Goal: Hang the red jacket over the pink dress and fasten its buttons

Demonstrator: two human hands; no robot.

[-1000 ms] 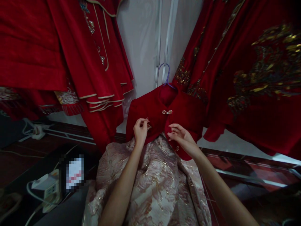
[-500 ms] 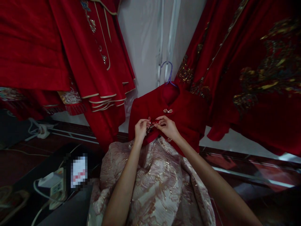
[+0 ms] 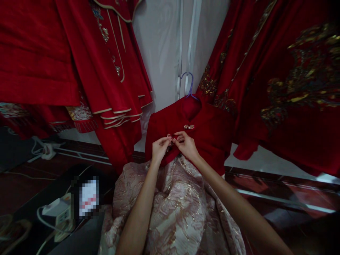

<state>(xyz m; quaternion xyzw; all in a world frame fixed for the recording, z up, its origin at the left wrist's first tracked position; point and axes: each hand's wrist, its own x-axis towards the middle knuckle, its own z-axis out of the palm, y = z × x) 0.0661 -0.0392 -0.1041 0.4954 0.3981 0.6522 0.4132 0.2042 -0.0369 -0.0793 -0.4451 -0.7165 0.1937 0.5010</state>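
Observation:
A short red jacket (image 3: 214, 125) with a stand collar hangs by a purple hanger (image 3: 191, 80). At its chest is a beaded fastening (image 3: 189, 126) joined across the front. Just below, my left hand (image 3: 160, 148) pinches one side of a second beaded fastening (image 3: 169, 136). My right hand (image 3: 186, 144) pinches the other side close by, thumb and forefinger together. The fingertips nearly meet and partly cover the fastening, so I cannot see whether its halves are joined. Under my forearms lies pale pink brocade fabric (image 3: 175, 209) with gold threads, reaching up under the jacket's hem.
Red garments (image 3: 34, 53) with gold piping hang at left, and a red garment with gold embroidery (image 3: 300, 78) hangs at right. A power strip (image 3: 62, 216) with cables lies at lower left beside a pixelated screen (image 3: 89, 198). A metal rail (image 3: 287, 201) runs low at right.
Both hands stay at the same fastening, with the right fingers shifted slightly. The view has tilted a little, so the jacket and surroundings sit slightly lower.

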